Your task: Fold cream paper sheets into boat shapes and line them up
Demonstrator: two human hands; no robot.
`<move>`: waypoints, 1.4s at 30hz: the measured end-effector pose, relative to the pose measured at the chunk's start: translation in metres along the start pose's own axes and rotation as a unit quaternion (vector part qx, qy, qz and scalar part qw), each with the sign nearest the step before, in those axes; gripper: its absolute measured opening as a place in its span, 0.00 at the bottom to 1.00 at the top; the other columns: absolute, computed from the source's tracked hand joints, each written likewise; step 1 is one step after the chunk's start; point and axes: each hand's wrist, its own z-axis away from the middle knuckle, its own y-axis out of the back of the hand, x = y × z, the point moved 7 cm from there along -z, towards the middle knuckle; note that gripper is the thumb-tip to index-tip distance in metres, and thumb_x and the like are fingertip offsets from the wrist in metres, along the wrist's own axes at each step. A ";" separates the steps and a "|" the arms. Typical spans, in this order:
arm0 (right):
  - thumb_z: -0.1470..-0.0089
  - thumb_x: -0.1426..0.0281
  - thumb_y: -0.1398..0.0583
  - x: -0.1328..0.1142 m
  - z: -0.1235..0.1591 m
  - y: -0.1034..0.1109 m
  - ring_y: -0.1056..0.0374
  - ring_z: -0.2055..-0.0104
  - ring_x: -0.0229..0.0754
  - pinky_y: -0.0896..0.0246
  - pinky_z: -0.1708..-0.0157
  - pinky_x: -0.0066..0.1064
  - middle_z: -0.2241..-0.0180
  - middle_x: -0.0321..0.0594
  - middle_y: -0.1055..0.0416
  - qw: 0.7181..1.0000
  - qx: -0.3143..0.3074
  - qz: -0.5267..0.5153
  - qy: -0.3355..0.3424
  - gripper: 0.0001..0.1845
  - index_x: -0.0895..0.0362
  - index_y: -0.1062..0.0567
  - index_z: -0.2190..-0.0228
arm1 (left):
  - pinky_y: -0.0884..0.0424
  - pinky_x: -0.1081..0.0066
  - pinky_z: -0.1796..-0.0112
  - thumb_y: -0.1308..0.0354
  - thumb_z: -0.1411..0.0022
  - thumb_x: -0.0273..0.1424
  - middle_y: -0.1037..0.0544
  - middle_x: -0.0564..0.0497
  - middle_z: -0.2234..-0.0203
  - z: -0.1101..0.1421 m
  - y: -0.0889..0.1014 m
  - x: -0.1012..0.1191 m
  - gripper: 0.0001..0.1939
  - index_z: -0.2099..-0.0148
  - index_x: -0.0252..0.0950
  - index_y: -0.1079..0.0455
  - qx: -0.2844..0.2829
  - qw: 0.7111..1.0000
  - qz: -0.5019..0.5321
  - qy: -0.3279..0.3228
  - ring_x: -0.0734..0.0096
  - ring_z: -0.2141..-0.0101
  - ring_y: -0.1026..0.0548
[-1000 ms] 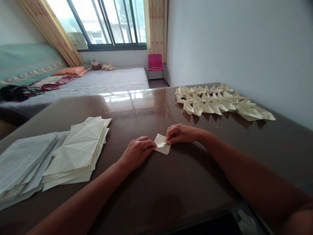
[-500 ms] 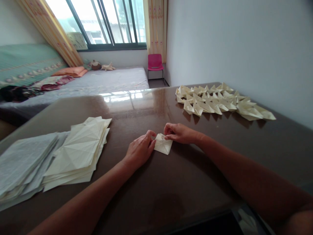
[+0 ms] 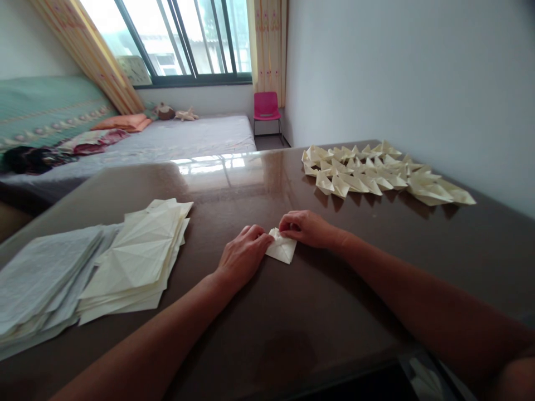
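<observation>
A small square of folded cream paper [image 3: 283,250] lies flat on the brown table, one corner pointing toward me. My left hand [image 3: 246,250] pinches its left edge, fingers bent together over the paper. From the right, my right hand [image 3: 307,228] grips the upper right part, its thumb on top and fingers curled. The fingertips hide the far edge of the fold. At the left lies a stack of creased cream paper sheets [image 3: 137,250]. Rows of folded paper pieces [image 3: 359,172] with pointed tips stand at the far right of the table.
A pile of greyish sheets [image 3: 42,278] lies beside the cream stack, at the table's left. The glossy brown table [image 3: 234,345] reaches to the wall [image 3: 397,72] on the right. Beyond it are a bed [image 3: 200,133] and a pink chair [image 3: 266,106]. A dark object [image 3: 359,384] shows at the bottom edge.
My left hand has closed in from beside the paper, and its fingertips now press on the left edge. My right hand has shifted slightly on its side of the fold.
</observation>
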 end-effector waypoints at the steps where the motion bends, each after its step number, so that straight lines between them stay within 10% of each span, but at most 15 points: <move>1: 0.45 0.68 0.41 -0.002 0.000 0.000 0.35 0.70 0.34 0.45 0.69 0.24 0.69 0.37 0.28 1.000 0.000 -0.005 0.012 0.07 0.57 0.24 0.67 | 0.32 0.73 0.63 0.54 0.31 0.35 0.29 0.52 0.60 0.001 0.001 0.002 0.12 0.55 0.44 0.30 0.001 1.000 -0.001 -0.008 0.70 0.59 0.32; 16: 0.41 0.73 0.45 -0.035 0.026 0.004 0.36 0.55 0.43 0.41 0.62 0.30 0.55 0.44 0.32 0.966 -0.122 0.204 0.104 0.22 0.50 0.32 0.46 | 0.35 0.65 0.57 0.51 0.33 0.40 0.31 0.51 0.48 0.006 0.005 0.014 0.20 0.40 0.47 0.40 -0.025 0.994 -0.071 -0.083 0.62 0.50 0.37; 25: 0.44 0.74 0.44 -0.053 0.036 0.009 0.34 0.57 0.49 0.45 0.70 0.33 0.61 0.48 0.26 0.936 -0.149 0.320 -0.017 0.09 0.57 0.23 0.65 | 0.34 0.65 0.59 0.50 0.33 0.37 0.28 0.49 0.52 0.007 0.005 0.016 0.17 0.44 0.44 0.36 -0.006 0.995 -0.067 -0.077 0.62 0.52 0.35; 32: 0.42 0.55 0.45 -0.013 0.011 0.012 0.33 0.65 0.41 0.49 0.72 0.28 0.62 0.42 0.28 0.981 -0.065 0.175 -0.049 0.17 0.55 0.26 0.65 | 0.31 0.71 0.59 0.53 0.32 0.33 0.27 0.48 0.63 0.008 0.007 0.013 0.12 0.58 0.38 0.27 0.047 0.990 0.057 -0.117 0.70 0.61 0.32; 42: 0.51 0.66 0.37 -0.013 0.007 0.000 0.37 0.71 0.35 0.44 0.72 0.25 0.72 0.34 0.32 0.987 -0.091 -0.126 -0.049 0.11 0.58 0.31 0.67 | 0.30 0.73 0.64 0.50 0.34 0.37 0.29 0.51 0.61 0.011 0.011 0.007 0.10 0.58 0.38 0.32 0.078 0.993 0.068 -0.049 0.74 0.67 0.28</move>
